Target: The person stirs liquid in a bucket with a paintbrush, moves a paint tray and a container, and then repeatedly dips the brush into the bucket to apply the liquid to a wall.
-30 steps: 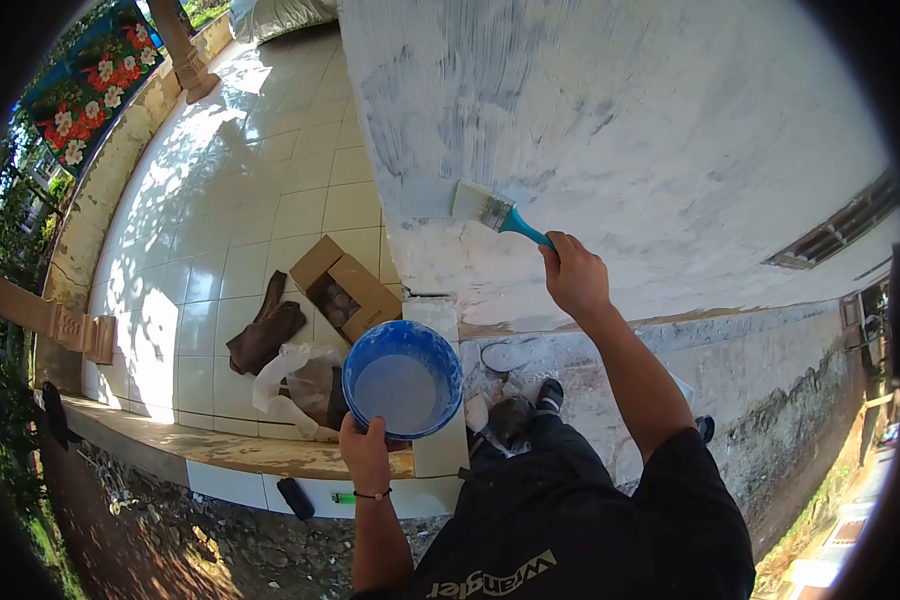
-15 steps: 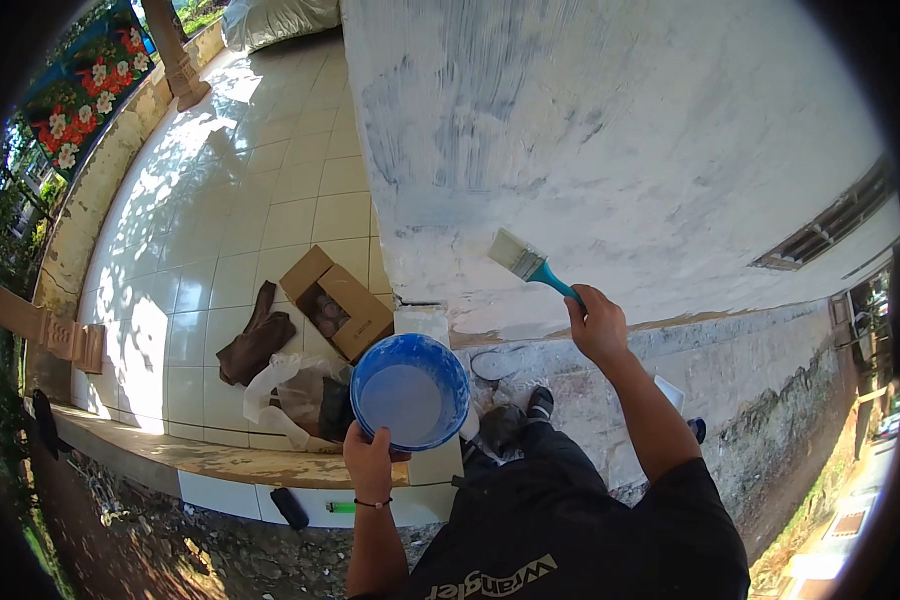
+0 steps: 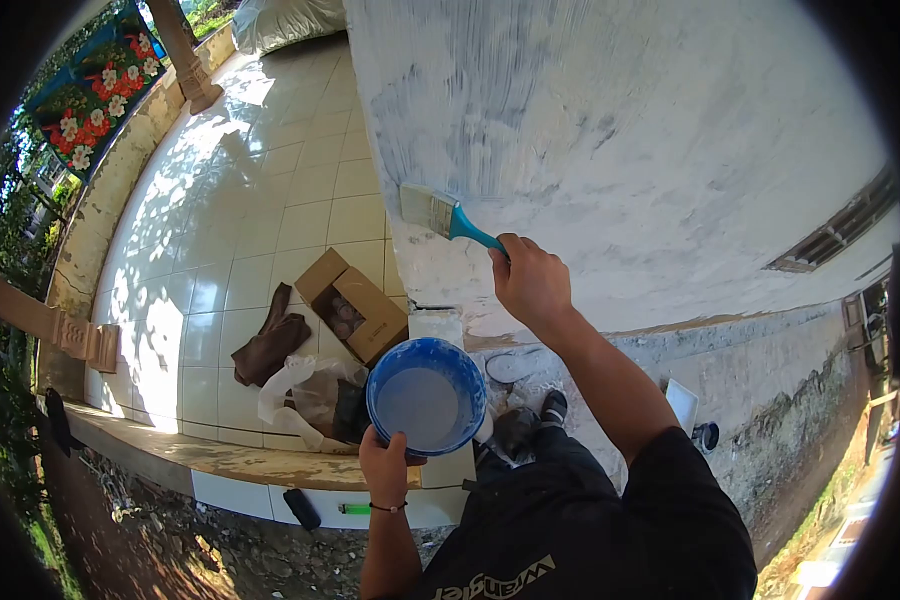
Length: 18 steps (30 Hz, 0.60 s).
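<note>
My right hand [image 3: 532,282] is closed round the turquoise handle of a wide paintbrush [image 3: 432,210]. The brush's pale bristles lie against the wall [image 3: 610,120] close to its left corner edge, just below grey streaks that show through the white coat. Gripped at its rim by my left hand [image 3: 384,468], a blue bucket [image 3: 477,400] holds whitish paint [image 3: 418,408]. My left thumb shows over the rim, while the other fingers are hidden beneath the bucket.
An open cardboard box [image 3: 378,318], a brown cloth [image 3: 270,350] and a clear plastic bag [image 3: 305,395] lie on the tiled floor [image 3: 240,250] to the left. A black case [image 3: 301,509] and a green object [image 3: 355,509] rest on the ledge. A barred vent [image 3: 840,228] is at right.
My right hand has carried the paintbrush left and upward along the wall to near its corner edge. The bucket stays in my left hand, and the whole view has shifted slightly.
</note>
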{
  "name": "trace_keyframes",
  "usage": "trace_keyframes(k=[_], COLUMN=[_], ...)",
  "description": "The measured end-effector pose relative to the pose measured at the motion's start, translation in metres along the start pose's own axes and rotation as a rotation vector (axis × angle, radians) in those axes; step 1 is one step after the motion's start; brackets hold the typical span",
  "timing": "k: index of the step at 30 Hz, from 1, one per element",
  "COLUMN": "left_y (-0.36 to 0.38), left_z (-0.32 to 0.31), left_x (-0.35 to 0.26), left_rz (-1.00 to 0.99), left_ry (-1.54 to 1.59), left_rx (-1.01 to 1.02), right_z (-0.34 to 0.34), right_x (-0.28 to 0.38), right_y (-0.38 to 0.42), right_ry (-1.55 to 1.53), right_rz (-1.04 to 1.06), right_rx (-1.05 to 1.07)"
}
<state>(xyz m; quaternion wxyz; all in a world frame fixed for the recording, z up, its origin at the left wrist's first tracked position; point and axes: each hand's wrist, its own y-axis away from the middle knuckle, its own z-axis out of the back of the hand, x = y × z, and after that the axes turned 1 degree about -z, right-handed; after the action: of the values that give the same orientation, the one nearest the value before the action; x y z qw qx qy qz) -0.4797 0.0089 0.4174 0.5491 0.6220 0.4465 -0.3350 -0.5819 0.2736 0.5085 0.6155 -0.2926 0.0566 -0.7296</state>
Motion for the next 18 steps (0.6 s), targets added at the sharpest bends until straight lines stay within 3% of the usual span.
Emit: trace_keyframes(k=[6,10,14,18], left_y=[-0.009,-0.012,-0.011,-0.009], left_z=[-0.001,0.004,0.005,0.006], left_x=[-0.007,-0.005,-0.006,-0.003], left_rz=[0.002,-0.017,-0.016,-0.009], left_ry=[-0.001,-0.005,-0.008,0.014], left_rx=[0.038,0.043,0.04,0.025], right_z=[0.031,0.043,0.02,-0.014], right_x=[-0.036,-0.022,0.012,-0.003], right_y=[0.033,0.044,0.03,0.019], right_ry=[0.109,0.078,0.03,0.113], right_rz=[-0.124,-0.033,0.065,0.067], right_rx=[-0.073,-0.012,0.057,0.044])
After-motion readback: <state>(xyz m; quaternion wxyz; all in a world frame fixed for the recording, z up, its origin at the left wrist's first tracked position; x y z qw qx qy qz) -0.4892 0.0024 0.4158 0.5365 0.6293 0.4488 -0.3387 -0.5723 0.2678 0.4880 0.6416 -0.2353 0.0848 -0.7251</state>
